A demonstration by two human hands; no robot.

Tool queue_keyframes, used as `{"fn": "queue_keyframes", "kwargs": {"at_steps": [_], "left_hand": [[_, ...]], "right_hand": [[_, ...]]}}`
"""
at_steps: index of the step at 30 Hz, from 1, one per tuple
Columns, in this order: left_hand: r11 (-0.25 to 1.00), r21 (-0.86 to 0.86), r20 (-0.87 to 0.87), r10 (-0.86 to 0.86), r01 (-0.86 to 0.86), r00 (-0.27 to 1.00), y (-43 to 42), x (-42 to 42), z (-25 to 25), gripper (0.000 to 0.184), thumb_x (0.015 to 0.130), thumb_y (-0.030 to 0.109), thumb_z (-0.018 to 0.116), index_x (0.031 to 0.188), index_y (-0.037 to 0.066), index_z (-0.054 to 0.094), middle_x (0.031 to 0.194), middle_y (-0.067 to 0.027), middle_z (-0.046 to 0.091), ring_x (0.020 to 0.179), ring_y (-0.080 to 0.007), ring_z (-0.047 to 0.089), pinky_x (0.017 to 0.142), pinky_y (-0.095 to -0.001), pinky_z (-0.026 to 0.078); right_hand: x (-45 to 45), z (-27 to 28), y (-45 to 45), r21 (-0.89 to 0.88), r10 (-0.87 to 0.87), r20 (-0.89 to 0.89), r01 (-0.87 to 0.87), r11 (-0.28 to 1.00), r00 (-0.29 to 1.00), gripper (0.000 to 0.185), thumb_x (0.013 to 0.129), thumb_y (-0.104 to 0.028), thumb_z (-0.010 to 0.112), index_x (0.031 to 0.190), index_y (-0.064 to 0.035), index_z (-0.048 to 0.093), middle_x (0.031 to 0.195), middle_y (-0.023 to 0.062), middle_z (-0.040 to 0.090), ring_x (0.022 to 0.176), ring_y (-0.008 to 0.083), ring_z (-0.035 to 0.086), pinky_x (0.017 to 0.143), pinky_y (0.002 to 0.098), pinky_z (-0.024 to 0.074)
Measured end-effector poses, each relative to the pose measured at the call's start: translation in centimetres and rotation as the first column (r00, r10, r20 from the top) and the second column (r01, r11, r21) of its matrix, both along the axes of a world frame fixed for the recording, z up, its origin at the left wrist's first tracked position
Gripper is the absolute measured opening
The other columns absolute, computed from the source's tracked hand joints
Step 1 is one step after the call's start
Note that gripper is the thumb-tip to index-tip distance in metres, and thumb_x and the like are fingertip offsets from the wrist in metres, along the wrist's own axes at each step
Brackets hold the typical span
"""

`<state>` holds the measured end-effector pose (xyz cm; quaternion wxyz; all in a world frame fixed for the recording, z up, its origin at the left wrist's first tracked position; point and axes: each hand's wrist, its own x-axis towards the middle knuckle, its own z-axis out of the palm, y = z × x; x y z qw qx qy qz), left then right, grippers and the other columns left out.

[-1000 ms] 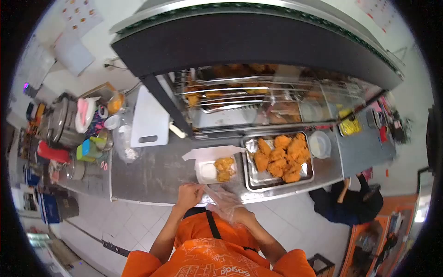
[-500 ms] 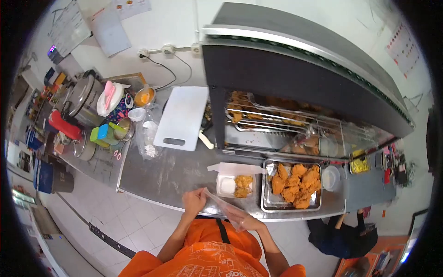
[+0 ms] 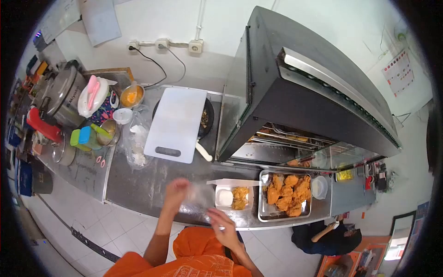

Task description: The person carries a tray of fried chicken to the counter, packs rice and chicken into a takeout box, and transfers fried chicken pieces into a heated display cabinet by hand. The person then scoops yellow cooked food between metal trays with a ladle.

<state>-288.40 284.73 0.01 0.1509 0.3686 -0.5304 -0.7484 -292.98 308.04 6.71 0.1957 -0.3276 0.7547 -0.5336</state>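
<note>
My left hand (image 3: 176, 195), blurred by motion, is closed on a piece of clear thin plastic (image 3: 200, 195) over the front of the steel counter. The plastic is smeared, so whether it is a bag or a glove is unclear. My right hand (image 3: 224, 227) is just right of and below it, fingers bent and somewhat apart, with a small white glint on one finger. Beyond that hand, an open white food box (image 3: 250, 203) contains battered chicken pieces (image 3: 240, 197) and a white round portion (image 3: 224, 198). To its right, a metal tray (image 3: 261, 210) bears several fried chicken pieces (image 3: 288, 195).
A black glass-sided warming cabinet (image 3: 263, 99) rises behind the tray. A white cutting board (image 3: 177, 124) lies across a pan (image 3: 208, 121). Pots, bottles and bowls crowd the left, near pink-handled scissors (image 3: 101, 160). Another person (image 3: 323, 237) is beyond the counter at lower right.
The plastic stretched between both hands has come away from my right hand and now trails from my left. My right hand has moved left. The camera view has turned.
</note>
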Motion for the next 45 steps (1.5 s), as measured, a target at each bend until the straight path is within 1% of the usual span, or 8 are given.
{"fn": "queue_keyframes", "kwargs": {"at_steps": [3,7,12,18,22,25,28,45], "left_hand": [[0.729,-0.648,-0.045,0.252,-0.220,0.967,-6.5,-9.2,-1.3,0.028,0.078,0.006,0.080,0.100,0.002,0.064,0.094,-0.0090,0.064,0.089,-0.0227,0.063,0.081,-0.0355,0.051],[0.348,-0.882,-0.318,0.056,-0.317,0.946,-11.6,-22.9,0.3,0.019,0.073,-0.005,0.068,0.088,0.000,0.057,0.090,-0.0166,0.055,0.086,-0.0366,0.057,0.079,-0.0452,0.046],[-0.067,-0.654,0.754,-0.139,0.754,0.642,-14.3,-29.0,-4.1,0.087,0.081,0.007,0.071,0.156,0.012,0.027,0.145,-0.0180,0.053,0.142,-0.0439,0.038,0.112,-0.0680,0.032],[0.274,-0.962,-0.060,-0.216,0.002,0.975,-8.3,-21.4,1.4,0.045,0.089,0.003,0.066,0.133,0.002,0.055,0.126,-0.0178,0.064,0.118,-0.0333,0.060,0.098,-0.0484,0.047],[0.886,-0.180,-0.143,0.407,-0.428,0.902,0.4,-10.0,-10.2,0.030,0.103,0.020,0.060,0.124,-0.001,0.059,0.102,-0.0052,0.065,0.088,-0.0139,0.061,0.079,-0.0284,0.051],[0.988,-0.150,0.183,0.006,0.022,0.983,8.2,-3.7,-11.6,0.043,0.107,0.027,0.050,0.139,-0.002,0.051,0.122,-0.0127,0.060,0.104,-0.0210,0.059,0.088,-0.0336,0.049],[0.723,-0.572,0.296,-0.260,0.388,0.919,10.9,-3.3,-16.2,0.051,0.109,0.029,0.040,0.149,-0.003,0.041,0.140,-0.0237,0.051,0.121,-0.0370,0.054,0.104,-0.0436,0.042],[0.990,-0.142,0.070,0.005,0.005,0.998,17.3,-4.4,-6.4,0.057,0.110,0.028,0.042,0.157,0.000,0.029,0.155,-0.0190,0.040,0.134,-0.0267,0.048,0.111,-0.0365,0.039]], "right_hand": [[-1.2,-1.6,2.8,0.054,-0.383,0.031,0.381,0.923,0.923,0.016,0.095,0.000,0.059,0.105,0.0006,0.071,0.108,0.0137,0.073,0.097,0.0216,0.068,0.082,0.0326,0.0538],[-3.8,-8.4,8.4,0.226,-0.686,0.022,0.665,0.712,0.727,0.015,0.098,-0.009,0.061,0.106,-0.0022,0.073,0.100,0.0094,0.073,0.085,0.0158,0.067,0.071,0.0283,0.0524],[-3.2,-8.1,10.7,0.335,-0.668,-0.049,0.642,0.689,0.743,0.018,0.095,-0.009,0.065,0.111,-0.0035,0.072,0.103,0.0142,0.073,0.087,0.0233,0.070,0.072,0.0344,0.0554],[-5.6,-10.0,10.0,0.279,-0.652,-0.212,0.685,0.673,0.728,0.031,0.091,-0.008,0.067,0.121,0.0006,0.066,0.108,0.0228,0.069,0.098,0.0356,0.069,0.079,0.0430,0.0566],[-10.4,-14.7,8.0,0.373,-0.601,-0.280,0.662,0.650,0.749,0.038,0.099,-0.026,0.056,0.120,0.0050,0.063,0.110,0.0297,0.068,0.096,0.0465,0.067,0.083,0.0512,0.0542],[-12.5,-23.4,8.3,0.500,-0.427,-0.275,0.508,0.702,0.861,0.040,0.104,-0.032,0.049,0.121,0.0012,0.064,0.098,0.0277,0.068,0.090,0.0464,0.066,0.083,0.0513,0.0528],[-12.0,-20.2,5.8,0.488,-0.474,-0.313,0.567,0.664,0.823,0.040,0.105,-0.033,0.046,0.121,-0.0011,0.065,0.104,0.0264,0.069,0.097,0.0456,0.065,0.088,0.0511,0.0513],[-10.5,-13.6,11.6,0.164,-0.662,0.337,0.651,0.741,0.669,0.053,0.106,-0.053,0.040,0.130,-0.0096,0.059,0.101,0.0106,0.069,0.087,0.0213,0.067,0.084,0.0348,0.0511]]}}
